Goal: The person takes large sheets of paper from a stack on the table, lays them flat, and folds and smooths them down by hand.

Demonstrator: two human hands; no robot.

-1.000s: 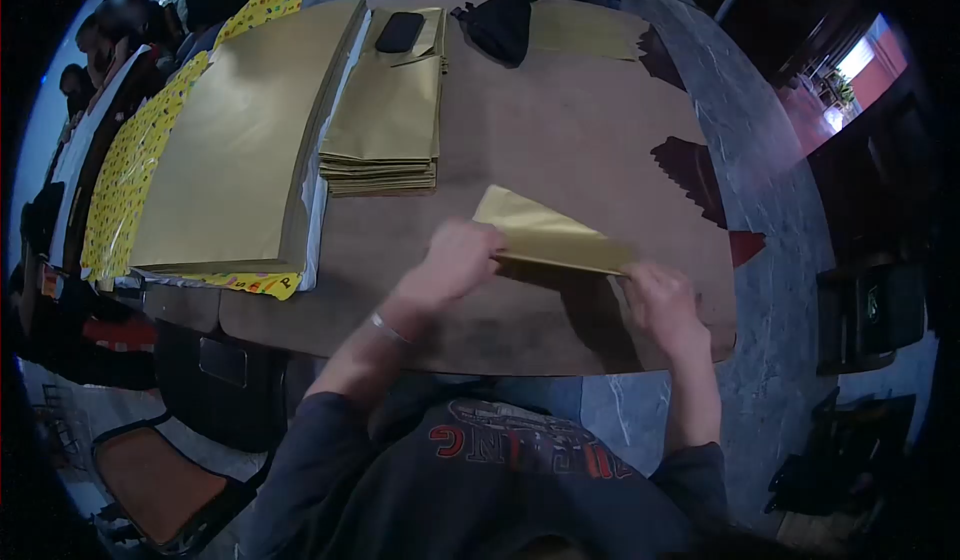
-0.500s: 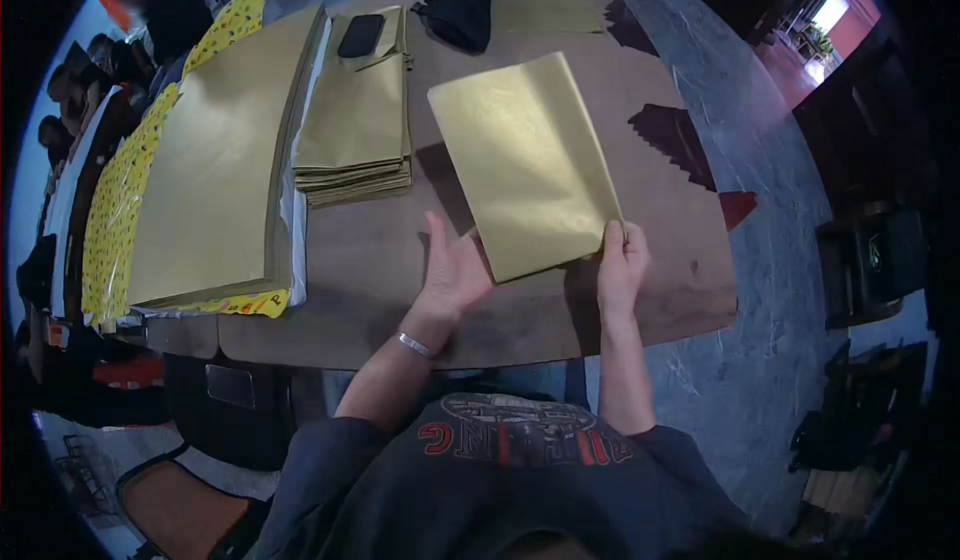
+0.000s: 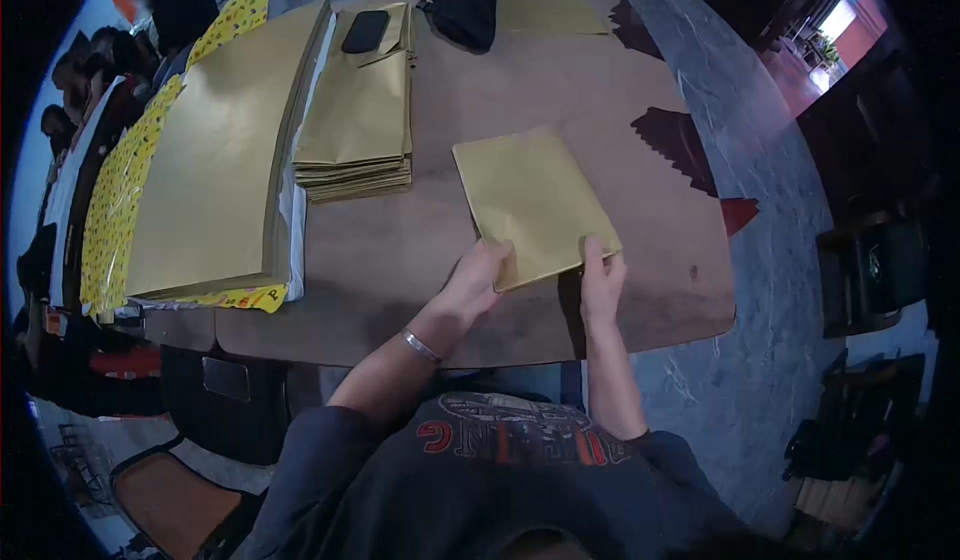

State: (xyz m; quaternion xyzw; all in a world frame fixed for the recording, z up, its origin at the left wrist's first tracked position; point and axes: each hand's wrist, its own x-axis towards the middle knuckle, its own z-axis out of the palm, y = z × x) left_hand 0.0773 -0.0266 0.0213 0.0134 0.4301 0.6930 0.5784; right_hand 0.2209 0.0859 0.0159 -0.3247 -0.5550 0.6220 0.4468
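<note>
Far left: yellow patterned sheet, partly beneath a tall stack of large gold sheets. Next: pile of smaller folded gold papers, with a black phone on its far end. Beyond, toward the far edge: black pouch.

Centre: left hand, pinching the near left corner of one gold paper piece, thumb uppermost, other fingers mostly hidden. The piece lay before the person, over the brown tabletop, apparently folded; its near edge looked raised, and whether its far edge touched could not be told.

Right hand: pinching the near right corner, thumb on the upper face.

Step in hand, as judged: squaring or steadying the piece. The next move called for even grips and a level near edge, without creasing.
</note>
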